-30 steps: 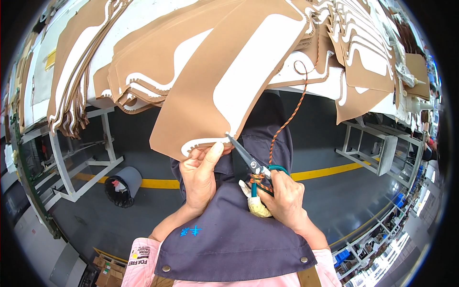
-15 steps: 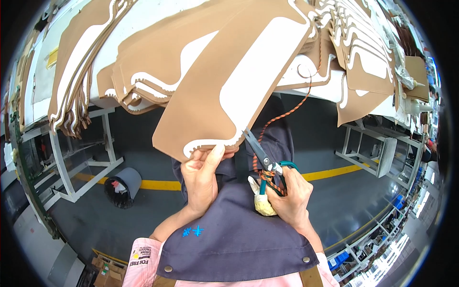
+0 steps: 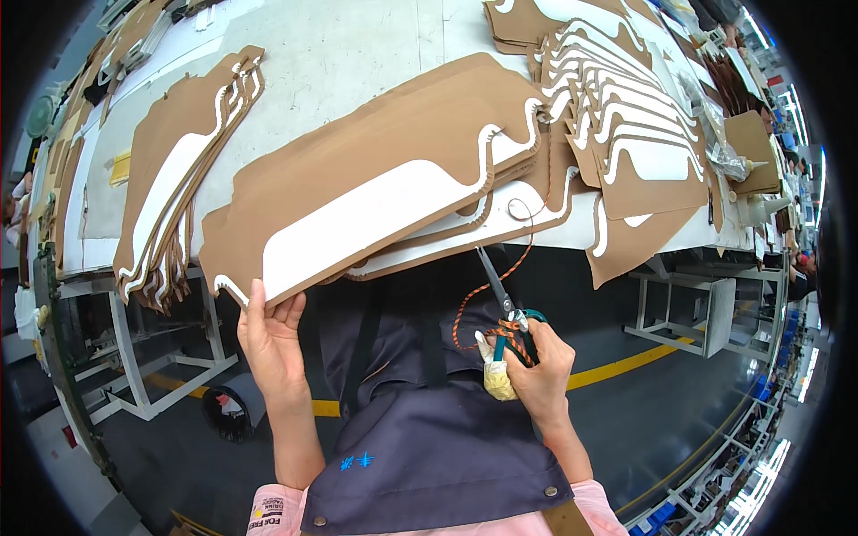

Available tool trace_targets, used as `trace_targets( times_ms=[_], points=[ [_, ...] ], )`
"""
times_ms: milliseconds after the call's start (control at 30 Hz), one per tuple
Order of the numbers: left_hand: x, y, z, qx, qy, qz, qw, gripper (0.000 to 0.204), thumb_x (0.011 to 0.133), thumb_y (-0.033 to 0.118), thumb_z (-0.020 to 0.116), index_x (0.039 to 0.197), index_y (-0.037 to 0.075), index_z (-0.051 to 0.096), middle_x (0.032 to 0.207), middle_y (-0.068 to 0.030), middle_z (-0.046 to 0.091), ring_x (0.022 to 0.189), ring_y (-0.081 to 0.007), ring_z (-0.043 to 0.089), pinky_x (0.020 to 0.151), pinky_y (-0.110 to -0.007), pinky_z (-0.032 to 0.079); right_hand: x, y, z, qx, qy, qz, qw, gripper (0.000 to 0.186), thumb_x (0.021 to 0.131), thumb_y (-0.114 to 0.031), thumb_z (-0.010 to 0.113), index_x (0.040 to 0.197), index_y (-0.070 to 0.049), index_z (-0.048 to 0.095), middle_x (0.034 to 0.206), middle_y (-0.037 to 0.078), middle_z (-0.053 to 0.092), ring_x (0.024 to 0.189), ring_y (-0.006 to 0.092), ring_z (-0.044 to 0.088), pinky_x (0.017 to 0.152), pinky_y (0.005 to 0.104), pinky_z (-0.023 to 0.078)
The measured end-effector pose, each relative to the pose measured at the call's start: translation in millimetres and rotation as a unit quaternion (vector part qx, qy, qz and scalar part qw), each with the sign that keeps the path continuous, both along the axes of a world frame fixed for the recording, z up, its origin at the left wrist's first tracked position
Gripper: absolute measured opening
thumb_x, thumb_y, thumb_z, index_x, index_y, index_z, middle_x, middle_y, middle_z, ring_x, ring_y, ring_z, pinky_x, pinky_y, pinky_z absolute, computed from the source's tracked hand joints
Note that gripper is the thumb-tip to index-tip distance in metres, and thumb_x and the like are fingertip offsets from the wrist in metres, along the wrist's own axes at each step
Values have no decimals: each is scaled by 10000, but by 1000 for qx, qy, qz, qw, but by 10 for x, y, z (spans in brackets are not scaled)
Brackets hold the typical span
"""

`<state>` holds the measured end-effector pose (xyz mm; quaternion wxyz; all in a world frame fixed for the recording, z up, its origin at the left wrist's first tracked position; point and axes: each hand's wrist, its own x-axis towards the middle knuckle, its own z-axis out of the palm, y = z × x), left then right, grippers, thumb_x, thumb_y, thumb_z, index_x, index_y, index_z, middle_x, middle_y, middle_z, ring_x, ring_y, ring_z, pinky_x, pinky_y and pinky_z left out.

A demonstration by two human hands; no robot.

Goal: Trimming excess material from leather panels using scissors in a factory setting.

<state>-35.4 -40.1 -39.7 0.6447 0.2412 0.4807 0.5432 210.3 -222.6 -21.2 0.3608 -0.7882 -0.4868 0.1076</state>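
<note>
One top panel (image 3: 357,214), brown with a white inset, lies uppermost on a loose pile at the front of the worktop (image 3: 340,45); its lower left corner juts past the front edge. Left hand (image 3: 273,348): thumb on the panel's face, other fingers under its near rim — corner pinched between them; palm turned upward.

Right hand (image 3: 539,366): fingers closed around the green handles of the scissors (image 3: 506,297); blades point up and slightly left, tips just below the pile's overhanging edge; cannot tell whether the blades are fully together. A yellow wrapping (image 3: 499,381) covers the lower part of the handles; an orange-and-black cord (image 3: 459,314) is wound about them, loops left, then rises onto the worktop.

Further left, a narrow stack (image 3: 170,183) of similar panels, ends hanging over; to the right, a fanned stack (image 3: 652,161) — white outlines showing in steps; on the floor, lower left, a dark bin (image 3: 234,409).
</note>
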Motion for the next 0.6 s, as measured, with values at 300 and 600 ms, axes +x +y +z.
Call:
trace_targets(
  times_ms=[300, 600],
  points=[
    [-202, -4, 10, -39, 13, 27, 999, 531, 1009, 461, 426, 1208, -19, 534, 1047, -160, 654, 903, -242, 672, 787, -339, 576, 135, 141, 0, -16, -5, 29, 999, 340, 643, -4, 785, 924, 23, 595, 728, 130, 567, 602, 283, 581, 549, 363, 448],
    [-484, -115, 17, -33, -12, -20, 999, 406, 992, 269, 427, 1155, -68, 586, 981, -192, 698, 897, -271, 701, 794, -346, 575, -120, 563, 62, 15, -41, 145, 988, 361, 631, 7, 762, 944, 36, 584, 690, 109, 500, 560, 261, 521, 505, 360, 411]
  ],
)
